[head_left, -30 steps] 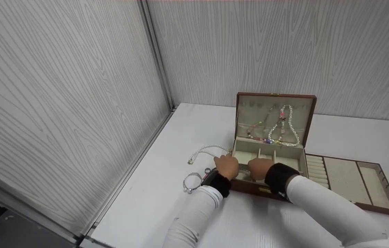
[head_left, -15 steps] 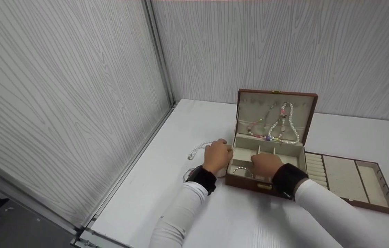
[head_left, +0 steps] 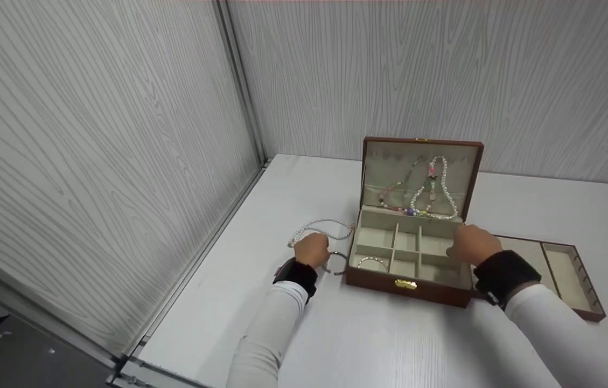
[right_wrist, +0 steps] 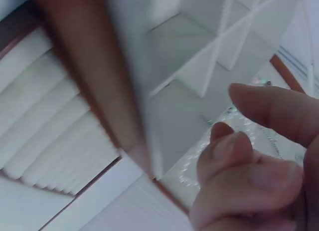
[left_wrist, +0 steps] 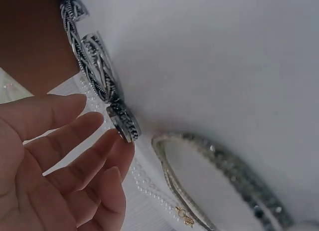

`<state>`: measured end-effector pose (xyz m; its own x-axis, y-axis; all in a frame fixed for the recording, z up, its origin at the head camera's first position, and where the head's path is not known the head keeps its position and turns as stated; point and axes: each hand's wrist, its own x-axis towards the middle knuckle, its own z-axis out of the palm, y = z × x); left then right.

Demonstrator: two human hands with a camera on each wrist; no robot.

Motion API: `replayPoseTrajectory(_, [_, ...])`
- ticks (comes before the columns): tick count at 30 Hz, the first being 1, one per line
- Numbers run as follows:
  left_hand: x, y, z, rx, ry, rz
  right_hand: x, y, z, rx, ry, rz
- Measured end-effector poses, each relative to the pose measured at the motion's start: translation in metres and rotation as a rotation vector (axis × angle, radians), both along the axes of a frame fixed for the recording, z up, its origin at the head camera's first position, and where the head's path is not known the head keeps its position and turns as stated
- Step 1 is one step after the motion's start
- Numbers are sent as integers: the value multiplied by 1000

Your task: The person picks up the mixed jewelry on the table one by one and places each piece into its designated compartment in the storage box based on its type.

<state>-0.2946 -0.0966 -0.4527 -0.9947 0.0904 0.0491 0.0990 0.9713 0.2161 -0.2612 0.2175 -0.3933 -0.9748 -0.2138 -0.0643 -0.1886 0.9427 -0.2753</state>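
My left hand [head_left: 312, 249] is over the table left of the jewelry box [head_left: 376, 286], its fingers loosely bent. In the left wrist view, its fingertips are right at a small silver ring [left_wrist: 125, 123], beside a braided silver bangle [left_wrist: 92, 66]. A rhinestone bangle [left_wrist: 232, 171] lies past the fingertips. Behind the hand curves a pearl necklace [head_left: 328, 220]. My right hand [head_left: 473, 245] hovers at the box's right edge, fingers loosely curled and thumb apart, with nothing seen between them. One bangle [head_left: 372, 259] lies in the box's front left compartment.
Beaded necklaces [head_left: 446, 188] hang inside the raised lid [head_left: 384, 159]. Right of the box sits a shallow tray [head_left: 567, 275], with ring rolls [right_wrist: 55, 116] seen in the right wrist view. A patterned panel [head_left: 417, 70] stands behind the table.
My left hand has gone from the box's left edge out to the left over the table. My right hand has left the front compartments and shifted right, which uncovers the front compartments.
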Motion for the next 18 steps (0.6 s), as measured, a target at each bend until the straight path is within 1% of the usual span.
replayPoseTrajectory(3, [0, 7, -4, -72, 41, 10, 7, 8, -5, 55, -15, -68])
replayPoseTrajectory(6, [-1, 13, -10, -148, 86, 28, 12, 12, -12, 55, -40, -105])
replayPoseTrajectory(11, [-3, 21, -17, -237, 129, 30, 15, 15, -21, -1, -100, -104])
replayPoseTrajectory(15, [-4, 25, -17, -277, 165, 8, 16, 16, -24, -9, -95, -107])
replayPoseTrajectory(18, [-4, 24, -15, -278, 207, -6, 17, 18, -24, -5, -83, -108])
